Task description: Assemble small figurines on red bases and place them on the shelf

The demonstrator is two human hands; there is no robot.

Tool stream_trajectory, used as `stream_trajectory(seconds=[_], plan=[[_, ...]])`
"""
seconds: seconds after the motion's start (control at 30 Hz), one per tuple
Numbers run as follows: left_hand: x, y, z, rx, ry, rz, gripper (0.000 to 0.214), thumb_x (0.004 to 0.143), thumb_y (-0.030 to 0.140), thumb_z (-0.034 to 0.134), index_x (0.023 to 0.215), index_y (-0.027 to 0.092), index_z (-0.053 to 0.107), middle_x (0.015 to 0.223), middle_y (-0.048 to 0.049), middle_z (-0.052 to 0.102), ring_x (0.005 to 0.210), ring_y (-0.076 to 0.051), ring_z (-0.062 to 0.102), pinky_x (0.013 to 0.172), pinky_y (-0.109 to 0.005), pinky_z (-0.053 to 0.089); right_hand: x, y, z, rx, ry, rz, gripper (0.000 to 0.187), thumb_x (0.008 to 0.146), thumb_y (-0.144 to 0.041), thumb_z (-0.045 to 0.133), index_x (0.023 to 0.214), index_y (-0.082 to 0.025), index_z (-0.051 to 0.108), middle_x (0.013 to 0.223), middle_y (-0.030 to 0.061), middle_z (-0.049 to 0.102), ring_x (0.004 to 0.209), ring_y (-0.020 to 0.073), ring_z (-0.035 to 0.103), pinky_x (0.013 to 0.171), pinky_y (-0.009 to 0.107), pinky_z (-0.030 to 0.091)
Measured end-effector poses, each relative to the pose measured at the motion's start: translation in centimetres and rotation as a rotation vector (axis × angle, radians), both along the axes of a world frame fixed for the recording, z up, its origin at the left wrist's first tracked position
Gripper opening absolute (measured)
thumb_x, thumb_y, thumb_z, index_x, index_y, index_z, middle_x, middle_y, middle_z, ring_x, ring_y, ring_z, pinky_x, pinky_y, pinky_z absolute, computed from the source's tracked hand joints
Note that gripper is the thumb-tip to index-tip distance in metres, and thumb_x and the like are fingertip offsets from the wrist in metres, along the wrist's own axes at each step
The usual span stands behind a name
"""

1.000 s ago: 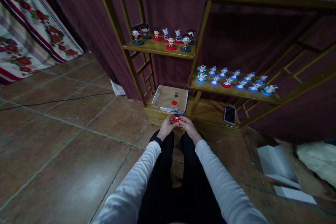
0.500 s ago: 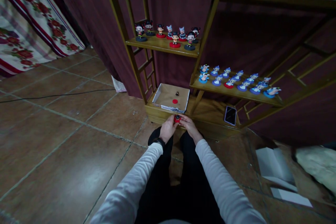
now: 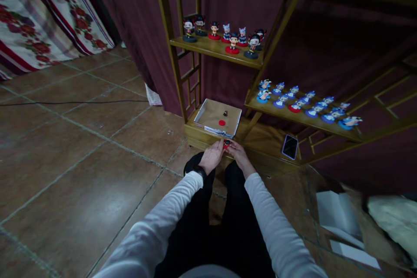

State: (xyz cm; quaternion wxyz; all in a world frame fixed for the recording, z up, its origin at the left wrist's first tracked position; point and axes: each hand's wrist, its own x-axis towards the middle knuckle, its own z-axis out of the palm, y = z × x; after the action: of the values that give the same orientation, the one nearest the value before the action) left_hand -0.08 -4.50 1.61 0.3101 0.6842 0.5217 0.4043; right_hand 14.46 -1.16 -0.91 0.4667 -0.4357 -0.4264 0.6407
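A small figurine (image 3: 227,143) with a dark top and a red base is pinched between my two hands, in front of the shelf. My left hand (image 3: 212,157) has its fingers closed on the figurine's left side. From the other side my right hand (image 3: 239,154) grips it with the fingertips. Fingers cover part of the figurine, so its details cannot be made out. Just beyond is a shallow cardboard box (image 3: 208,115), holding a red disc (image 3: 222,123) and a small dark piece (image 3: 225,113).
Several dark-haired and grey figurines stand on the upper left shelf (image 3: 215,51). More blue and white figurines line the lower right shelf (image 3: 306,118). A phone (image 3: 289,147) lies on the bottom board. White packaging (image 3: 339,215) sits on the floor at right.
The whole view has shifted and tilted slightly, so the shelf sits further right. Both hands still hold the figurine, which appears turned a little between the fingers.
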Motion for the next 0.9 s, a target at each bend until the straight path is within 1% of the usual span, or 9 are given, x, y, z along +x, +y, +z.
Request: stream_trajectory(seconds=[0.17, 0.23, 0.4, 0.53, 0.6, 0.7, 0.77, 0.83, 0.9], plan=[[-0.4, 0.2, -0.1, 0.035, 0.048, -0.023, 0.041, 0.082, 0.029, 0.052, 0.121, 0.015, 0.052, 0.098, -0.0130, 0.055, 0.098, -0.025, 0.051, 0.093, -0.029, 0.031, -0.1, 0.1, -0.1, -0.011, 0.000, 0.006, 0.049, 0.058, -0.030, 0.072, 0.106, -0.026, 0.061, 0.097, 0.0022, 0.064, 0.084, 0.0155, 0.060, 0.080, 0.033, 0.048], [-0.5, 0.4, -0.1, 0.038, 0.054, -0.032, 0.041, 0.082, 0.025, 0.051, 0.121, 0.015, 0.051, 0.099, -0.0136, 0.055, 0.099, -0.025, 0.051, 0.093, -0.030, 0.030, -0.1, 0.1, -0.1, -0.025, 0.002, 0.000, 0.049, 0.057, -0.029, 0.072, 0.105, -0.026, 0.061, 0.096, 0.0018, 0.064, 0.083, 0.0151, 0.060, 0.080, 0.033, 0.048], [-0.8, 0.8, 0.1, 0.030, 0.143, -0.079, 0.041, 0.081, 0.018, 0.049, 0.122, 0.014, 0.050, 0.100, -0.0151, 0.055, 0.101, -0.026, 0.050, 0.094, -0.033, 0.030, -0.2, 0.3, -0.2, -0.037, 0.029, -0.013, 0.049, 0.056, -0.027, 0.074, 0.103, -0.026, 0.062, 0.093, 0.0008, 0.064, 0.082, 0.0142, 0.059, 0.080, 0.033, 0.049], [-0.7, 0.8, 0.3, 0.068, 0.181, -0.071, 0.041, 0.081, 0.014, 0.047, 0.122, 0.014, 0.049, 0.098, -0.0148, 0.056, 0.101, -0.025, 0.051, 0.092, -0.032, 0.031, -0.2, 0.4, -0.4, -0.038, 0.024, -0.004, 0.049, 0.056, -0.027, 0.074, 0.103, -0.026, 0.062, 0.094, 0.0017, 0.064, 0.082, 0.0151, 0.060, 0.080, 0.034, 0.049], [-0.6, 0.7, 0.4, 0.101, 0.296, -0.065, 0.042, 0.083, 0.014, 0.044, 0.124, 0.014, 0.046, 0.099, -0.0141, 0.056, 0.101, -0.024, 0.052, 0.090, -0.032, 0.033, -0.1, 0.5, -0.4, -0.036, 0.025, -0.006, 0.049, 0.055, -0.026, 0.074, 0.103, -0.025, 0.062, 0.097, 0.0021, 0.065, 0.084, 0.0153, 0.060, 0.080, 0.034, 0.050], [-0.6, 0.6, 0.6, 0.151, 0.565, -0.071, 0.045, 0.085, 0.013, 0.039, 0.130, 0.013, 0.037, 0.103, -0.0133, 0.055, 0.099, -0.022, 0.053, 0.087, -0.032, 0.036, -0.1, 0.5, -0.4, -0.037, 0.024, -0.010, 0.049, 0.055, -0.025, 0.073, 0.103, -0.025, 0.062, 0.100, 0.0022, 0.065, 0.086, 0.0157, 0.060, 0.080, 0.033, 0.050], [-0.5, 0.6, 0.8, 0.189, 0.700, -0.077, 0.045, 0.086, 0.012, 0.036, 0.131, 0.012, 0.034, 0.104, -0.0134, 0.055, 0.097, -0.021, 0.053, 0.083, -0.032, 0.038, -0.2, 0.4, -0.2, -0.036, 0.023, -0.016, 0.047, 0.055, -0.024, 0.073, 0.101, -0.025, 0.063, 0.101, 0.0018, 0.064, 0.088, 0.0161, 0.060, 0.080, 0.033, 0.050], [-0.6, 0.6, 1.1, 0.222, 0.771, -0.083, 0.046, 0.086, 0.011, 0.035, 0.131, 0.012, 0.032, 0.104, -0.0138, 0.055, 0.095, -0.021, 0.054, 0.081, -0.031, 0.040, -0.2, 0.4, 0.0, -0.034, 0.020, -0.024, 0.044, 0.056, -0.023, 0.072, 0.099, -0.026, 0.063, 0.102, 0.0013, 0.064, 0.089, 0.0164, 0.059, 0.080, 0.032, 0.050], [-0.6, 0.6, 1.3, 0.237, 0.797, -0.092, 0.046, 0.086, 0.010, 0.034, 0.131, 0.011, 0.032, 0.104, -0.0143, 0.055, 0.095, -0.021, 0.054, 0.081, -0.032, 0.040, -0.3, 0.4, 0.2, -0.033, 0.013, -0.032, 0.043, 0.056, -0.022, 0.072, 0.098, -0.026, 0.064, 0.103, 0.0010, 0.064, 0.091, 0.0168, 0.059, 0.081, 0.032, 0.050]])
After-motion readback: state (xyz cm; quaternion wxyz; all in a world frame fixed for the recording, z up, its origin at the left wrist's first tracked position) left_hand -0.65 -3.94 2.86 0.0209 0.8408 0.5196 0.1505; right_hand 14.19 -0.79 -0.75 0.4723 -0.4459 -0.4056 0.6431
